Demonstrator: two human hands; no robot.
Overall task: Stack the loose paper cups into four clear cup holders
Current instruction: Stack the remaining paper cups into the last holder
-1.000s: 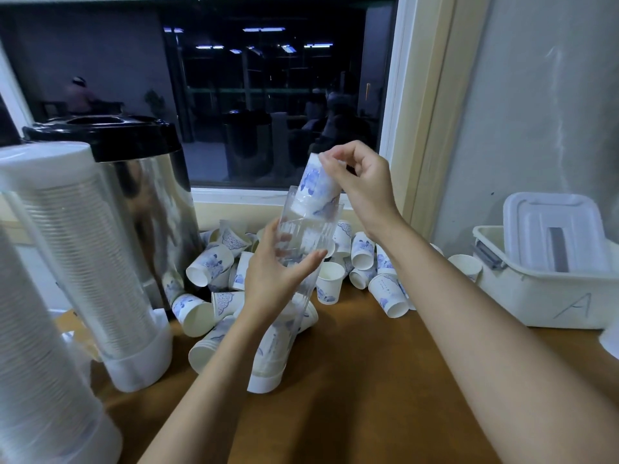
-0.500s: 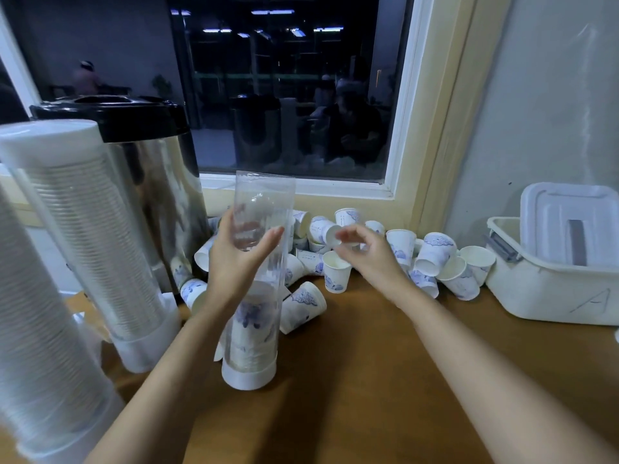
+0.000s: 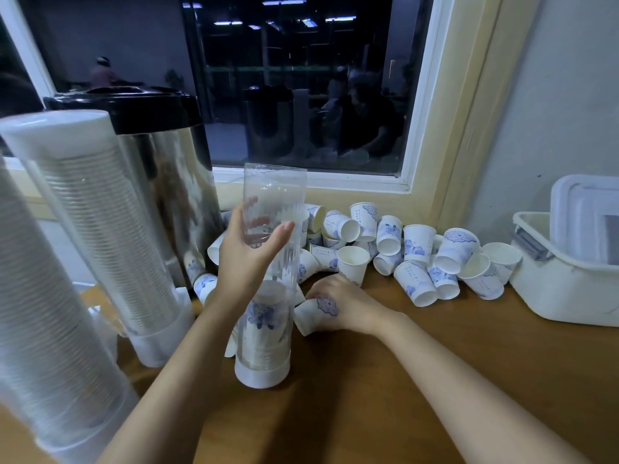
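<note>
L hand [image 3: 249, 259] wraps the clear holder [image 3: 276, 202] at about mid-height, thumb on the near side, fingers seen through the plastic round the back. Holder stands upright on the table [image 3: 385, 413] on its white base. Short nested stack [image 3: 264, 316] fills the bottom part, upper tube empty.

R hand [image 3: 338, 306] is down on the table just right of the holder base, fingers curled over a paper cup [image 3: 306, 319] lying on its side. Looks like a grip, but can't tell how firm.

Rest of the loose cups [image 3: 418, 252] are piled along the wall under the window, some upright, most tipped, btw the urn [image 3: 181, 195] and the white bin [image 3: 552, 296]. Two full holders [image 3: 110, 236] stand at far left.

Handling, my read:
- Cup: v light, thin wall, crushes easily. Hold near the rolled rim, which is the stiffest part, w/ light pressure. Squeezing mid-wall prob ovals it and it won't nest.
- Holder: light, rigid, smooth, tall on a narrow base, so tippy. Mid-height grip is ok for steadying it. Don't let go while dropping a cup in.
- Cup should go in mouth-down, centred, or it'll jam in the bore.
</note>
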